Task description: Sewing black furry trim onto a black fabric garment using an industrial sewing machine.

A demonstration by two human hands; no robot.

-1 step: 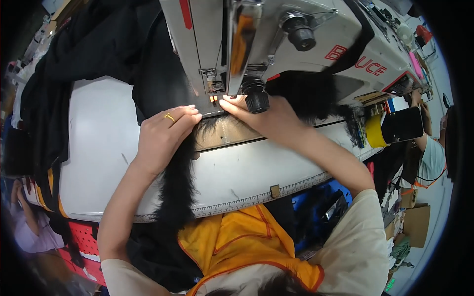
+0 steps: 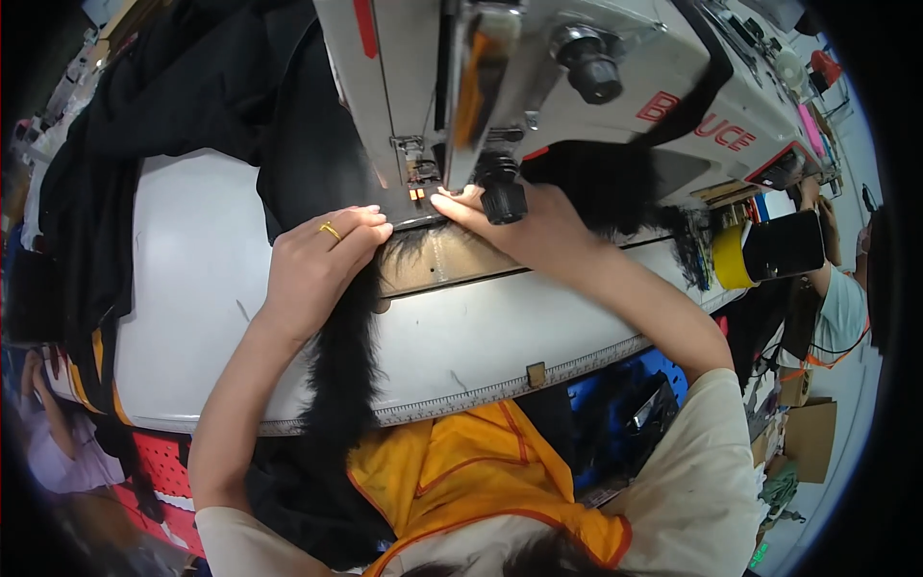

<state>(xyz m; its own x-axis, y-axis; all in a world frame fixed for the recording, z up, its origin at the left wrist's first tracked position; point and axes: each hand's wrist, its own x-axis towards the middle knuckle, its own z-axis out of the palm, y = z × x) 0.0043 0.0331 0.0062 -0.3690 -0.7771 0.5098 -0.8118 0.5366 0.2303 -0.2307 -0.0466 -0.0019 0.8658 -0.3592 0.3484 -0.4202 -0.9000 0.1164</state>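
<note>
A black cloth (image 2: pixel 312 173) lies under the presser foot (image 2: pixel 416 178) of a white sewing machine (image 2: pixel 615 144), whose lamp lights the spot. Shaggy black fur trim (image 2: pixel 344 385) runs along it and hangs over the table's front edge. My left hand (image 2: pixel 322 264), a gold-coloured ring on one finger, pinches the cloth edge left of the foot, fingers pressed together. Close to the foot on the right, my right hand (image 2: pixel 548 236) presses the cloth edge with a fingertip. Its other fingers are partly hidden behind a black knob (image 2: pixel 502 190).
A ruler tape (image 2: pixel 471 399) follows the curved front edge of the white table (image 2: pixel 197 288). More black cloth (image 2: pixel 183 87) is heaped at the far left. To the right stands a yellow-and-black container (image 2: pixel 733 255). Other people are at both sides; an orange apron (image 2: pixel 471 462) covers my lap.
My right hand has shifted very slightly to the right, near the presser foot. My left hand and the cloth look the same.
</note>
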